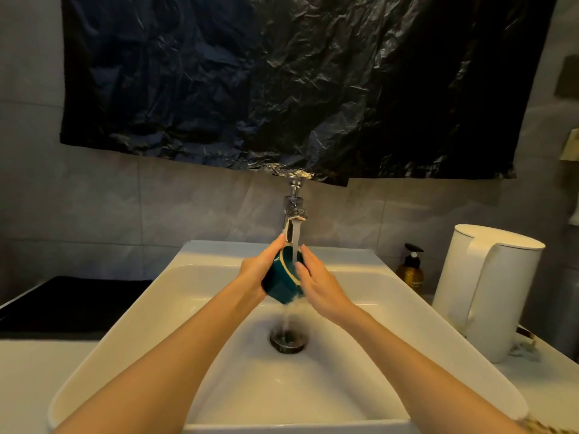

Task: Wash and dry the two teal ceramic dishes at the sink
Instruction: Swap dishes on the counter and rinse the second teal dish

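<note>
A teal ceramic cup (279,278) with a pale rim is tilted under the running tap (294,214) above the white sink (150,308). My left hand (261,264) grips its outer side from the left, fingers curled round the wall. My right hand (316,281) holds it from the right, fingers at the rim where the water stream hits. Water pours off the cup down to the dark drain (287,339). Only this one teal dish is in view.
A white electric kettle (482,289) stands on the counter right of the sink, with an amber pump bottle (411,270) behind it. A black mat (69,305) lies on the left. A black plastic sheet (297,83) hangs on the wall above the tap.
</note>
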